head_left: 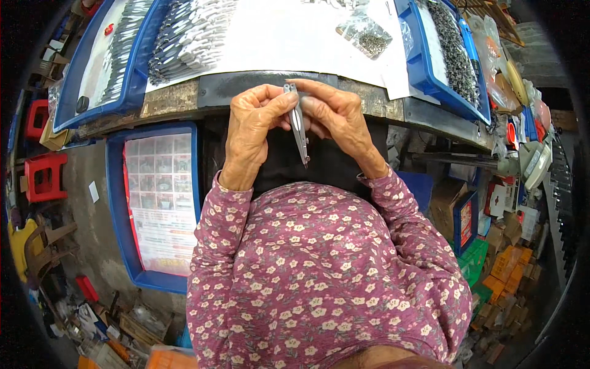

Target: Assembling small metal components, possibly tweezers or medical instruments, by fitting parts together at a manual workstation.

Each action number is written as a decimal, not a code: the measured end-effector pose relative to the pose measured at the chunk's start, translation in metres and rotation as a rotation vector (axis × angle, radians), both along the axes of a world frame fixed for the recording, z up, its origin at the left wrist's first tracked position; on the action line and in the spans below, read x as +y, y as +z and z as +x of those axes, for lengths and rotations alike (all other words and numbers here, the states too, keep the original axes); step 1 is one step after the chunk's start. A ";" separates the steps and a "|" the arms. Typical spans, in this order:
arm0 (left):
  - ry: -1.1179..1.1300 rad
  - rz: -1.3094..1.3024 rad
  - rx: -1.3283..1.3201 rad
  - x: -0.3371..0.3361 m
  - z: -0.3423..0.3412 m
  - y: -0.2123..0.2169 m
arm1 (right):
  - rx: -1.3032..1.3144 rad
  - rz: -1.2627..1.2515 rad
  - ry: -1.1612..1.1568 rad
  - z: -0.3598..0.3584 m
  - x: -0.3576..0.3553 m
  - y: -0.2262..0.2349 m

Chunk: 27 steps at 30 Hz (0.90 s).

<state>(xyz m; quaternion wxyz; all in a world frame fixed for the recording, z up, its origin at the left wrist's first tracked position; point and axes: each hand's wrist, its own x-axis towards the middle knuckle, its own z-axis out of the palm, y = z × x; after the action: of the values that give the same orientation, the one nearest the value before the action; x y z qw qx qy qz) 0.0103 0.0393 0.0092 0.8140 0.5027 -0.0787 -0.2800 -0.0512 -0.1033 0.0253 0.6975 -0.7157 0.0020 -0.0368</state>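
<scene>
Over the bench's near edge, close to my body, is a slim silver drawing compass (297, 126), its hinged head up and its narrow tip pointing down. My left hand (251, 123) pinches it near the head between thumb and fingers. From the other side, my right hand (338, 117) is closed at the upper part of the compass, index finger reaching over the head and thumb close beside it. Part of the right fingers is hidden behind the compass, and so is anything small they may hold.
White paper (276, 43) covers the bench, with many silver pieces (196, 43) piled at left. Blue trays of parts stand at the far left (132, 92) and right (424, 80). A clear bag of small metal parts (372, 43) lies between. A blue crate (160, 280) is below left.
</scene>
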 end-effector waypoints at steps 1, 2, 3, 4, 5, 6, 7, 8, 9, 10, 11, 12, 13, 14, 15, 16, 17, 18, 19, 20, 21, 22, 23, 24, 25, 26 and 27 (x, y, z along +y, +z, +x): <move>-0.024 0.009 -0.008 0.000 0.000 0.002 | 0.001 -0.001 0.000 0.001 -0.002 -0.001; -0.048 0.018 -0.016 0.000 -0.001 0.003 | 0.011 0.038 0.021 0.003 -0.004 -0.002; -0.048 0.017 -0.015 0.000 0.000 0.001 | 0.020 0.077 0.042 0.005 -0.006 -0.003; -0.065 0.024 -0.027 0.000 0.000 -0.001 | 0.030 0.116 0.062 0.006 -0.008 -0.003; -0.082 0.030 -0.038 0.000 0.001 -0.001 | 0.032 0.115 0.063 0.007 -0.010 -0.002; -0.081 0.030 -0.037 0.000 0.001 -0.001 | 0.033 0.116 0.075 0.008 -0.011 -0.002; -0.096 0.028 -0.047 0.001 0.001 -0.001 | 0.033 0.117 0.086 0.009 -0.012 -0.003; -0.111 0.026 -0.058 0.001 0.002 -0.001 | 0.033 0.117 0.086 0.011 -0.013 -0.005; -0.111 0.026 -0.058 0.001 0.001 -0.001 | 0.030 0.140 0.107 0.012 -0.014 -0.009; -0.116 0.037 -0.051 0.001 0.001 0.001 | 0.027 0.162 0.126 0.013 -0.016 -0.011; -0.120 0.047 -0.044 0.001 0.001 0.001 | 0.028 0.161 0.124 0.014 -0.018 -0.010; -0.122 0.046 -0.044 0.000 0.001 0.001 | 0.051 0.190 0.146 0.014 -0.019 -0.009; -0.137 0.060 -0.045 0.001 0.001 -0.001 | 0.074 0.220 0.170 0.015 -0.021 -0.009; -0.151 0.073 -0.045 0.001 0.001 -0.002 | 0.073 0.219 0.169 0.017 -0.023 -0.009; -0.152 0.072 -0.046 0.000 0.001 -0.002 | 0.070 0.230 0.205 0.018 -0.026 -0.010; -0.152 0.066 -0.026 0.000 0.001 -0.002 | 0.067 0.242 0.240 0.018 -0.027 -0.010; -0.153 0.061 -0.005 0.000 0.000 -0.002 | 0.067 0.242 0.240 0.018 -0.027 -0.010; -0.154 0.061 -0.004 0.000 0.000 -0.002 | 0.059 0.248 0.237 0.018 -0.027 -0.009; -0.161 0.061 -0.012 0.000 0.000 -0.003 | 0.049 0.253 0.233 0.018 -0.027 -0.010; -0.169 0.062 -0.020 0.000 0.000 -0.003 | 0.049 0.253 0.231 0.018 -0.026 -0.011; -0.170 0.062 -0.020 0.000 0.000 -0.003 | 0.038 0.248 0.218 0.018 -0.026 -0.012; -0.179 0.052 -0.010 0.001 0.000 -0.003 | 0.028 0.243 0.206 0.018 -0.025 -0.013; -0.187 0.042 0.000 0.001 0.000 -0.003 | 0.028 0.243 0.205 0.018 -0.025 -0.013; -0.187 0.042 0.000 0.001 0.000 -0.003 | 0.029 0.232 0.197 0.018 -0.025 -0.013; -0.181 0.042 -0.001 0.001 0.000 -0.003 | 0.030 0.221 0.189 0.018 -0.025 -0.012; -0.174 0.041 -0.002 0.001 -0.001 -0.003 | 0.031 0.221 0.189 0.018 -0.025 -0.012; -0.173 0.041 -0.001 0.000 -0.002 -0.002 | 0.033 0.202 0.186 0.017 -0.025 -0.011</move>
<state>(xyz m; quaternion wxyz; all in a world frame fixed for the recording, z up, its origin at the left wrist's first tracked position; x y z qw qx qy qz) 0.0081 0.0393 0.0074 0.7763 0.5106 -0.1165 -0.3508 -0.0341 -0.1281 0.0143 0.7661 -0.6395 -0.0491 0.0404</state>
